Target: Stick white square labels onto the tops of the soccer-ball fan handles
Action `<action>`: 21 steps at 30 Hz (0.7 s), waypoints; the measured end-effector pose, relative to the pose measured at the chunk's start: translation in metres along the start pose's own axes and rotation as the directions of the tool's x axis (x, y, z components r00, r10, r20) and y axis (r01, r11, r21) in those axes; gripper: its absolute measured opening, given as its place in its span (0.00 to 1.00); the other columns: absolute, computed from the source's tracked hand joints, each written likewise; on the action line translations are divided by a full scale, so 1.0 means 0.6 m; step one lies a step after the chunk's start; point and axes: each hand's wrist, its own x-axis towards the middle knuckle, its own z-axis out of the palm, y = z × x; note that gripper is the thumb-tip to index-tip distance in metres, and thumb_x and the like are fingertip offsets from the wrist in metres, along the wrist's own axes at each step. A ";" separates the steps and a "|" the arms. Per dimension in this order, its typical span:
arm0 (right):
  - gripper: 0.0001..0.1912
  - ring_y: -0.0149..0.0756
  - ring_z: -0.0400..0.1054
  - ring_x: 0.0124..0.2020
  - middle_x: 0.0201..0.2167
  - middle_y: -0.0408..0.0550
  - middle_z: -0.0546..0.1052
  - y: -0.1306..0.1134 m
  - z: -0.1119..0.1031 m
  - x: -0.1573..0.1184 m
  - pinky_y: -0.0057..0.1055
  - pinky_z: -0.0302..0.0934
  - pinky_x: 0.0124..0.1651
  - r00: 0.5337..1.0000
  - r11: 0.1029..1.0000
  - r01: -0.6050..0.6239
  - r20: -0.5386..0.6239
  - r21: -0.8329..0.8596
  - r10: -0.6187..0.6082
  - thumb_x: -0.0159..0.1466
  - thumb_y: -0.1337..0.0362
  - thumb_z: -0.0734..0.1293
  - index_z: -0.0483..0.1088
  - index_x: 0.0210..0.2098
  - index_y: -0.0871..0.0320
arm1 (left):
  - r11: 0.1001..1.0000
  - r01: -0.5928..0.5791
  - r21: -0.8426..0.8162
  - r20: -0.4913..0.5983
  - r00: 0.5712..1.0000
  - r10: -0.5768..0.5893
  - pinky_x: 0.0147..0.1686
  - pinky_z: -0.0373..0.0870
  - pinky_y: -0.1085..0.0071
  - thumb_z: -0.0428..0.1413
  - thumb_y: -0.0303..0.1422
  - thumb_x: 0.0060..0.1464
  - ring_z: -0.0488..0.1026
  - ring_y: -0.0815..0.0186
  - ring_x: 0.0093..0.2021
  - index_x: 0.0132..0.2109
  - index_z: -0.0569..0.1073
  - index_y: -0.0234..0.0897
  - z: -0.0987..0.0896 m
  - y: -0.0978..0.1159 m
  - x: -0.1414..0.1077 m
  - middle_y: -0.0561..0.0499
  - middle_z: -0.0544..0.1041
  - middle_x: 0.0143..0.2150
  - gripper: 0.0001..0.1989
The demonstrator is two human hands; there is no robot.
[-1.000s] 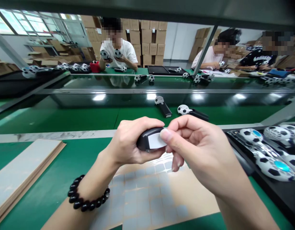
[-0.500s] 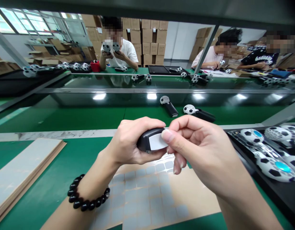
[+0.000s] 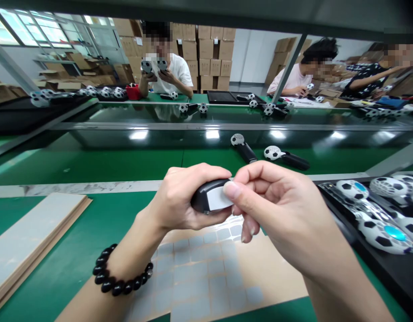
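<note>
My left hand is wrapped around a black plastic device, its end turned toward me. A pale grey sticker covers that end face. My right hand pinches the sticker's right edge between thumb and forefinger, the thumb pressing on its surface. Whether that edge is stuck down or lifted, I cannot tell. Under both hands lies a sheet of stickers, with grey squares on tan backing paper and a bare tan area to the right.
On the left is a stack of sticker sheets. A black tray at right holds several football-patterned devices. Beyond a metal rail, two football-headed devices lie on the green conveyor belt. Several people sit across it; one holds two football-patterned pieces.
The two devices on the near belt have shifted right, and those on the far belt slightly left. A person at far right has raised an arm. My hands hold almost the same pose.
</note>
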 end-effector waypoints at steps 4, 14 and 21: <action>0.09 0.26 0.69 0.16 0.19 0.36 0.76 0.002 -0.009 -0.002 0.21 0.62 0.18 0.991 0.965 0.116 -0.042 -0.236 -0.129 0.68 0.58 0.69 0.73 0.32 0.54 | 1.000 -0.011 0.004 0.022 1.000 0.011 0.28 0.77 0.74 0.64 0.34 0.56 0.82 0.64 0.32 0.48 0.71 0.39 0.001 -0.002 -0.001 0.47 0.83 0.37 0.15; 0.24 0.29 0.66 0.25 0.27 0.34 0.68 0.055 -0.011 0.035 0.24 0.61 0.25 0.963 0.991 0.026 0.268 -0.128 0.010 0.62 0.50 0.74 0.65 0.50 0.51 | 1.000 -0.004 -0.022 0.014 1.000 0.004 0.25 0.77 0.73 0.58 0.40 0.63 0.81 0.63 0.29 0.50 0.74 0.41 0.005 -0.006 -0.002 0.47 0.84 0.35 0.11; 0.15 0.40 0.74 0.37 0.35 0.48 0.77 0.109 -0.106 0.004 0.37 0.69 0.40 0.995 0.748 -0.083 -0.100 -0.658 0.022 0.73 0.56 0.56 0.68 0.49 0.56 | 0.999 0.005 -0.037 0.122 0.993 -0.001 0.32 0.80 0.70 0.66 0.50 0.54 0.83 0.60 0.33 0.50 0.78 0.41 0.035 -0.103 -0.031 0.45 0.85 0.38 0.23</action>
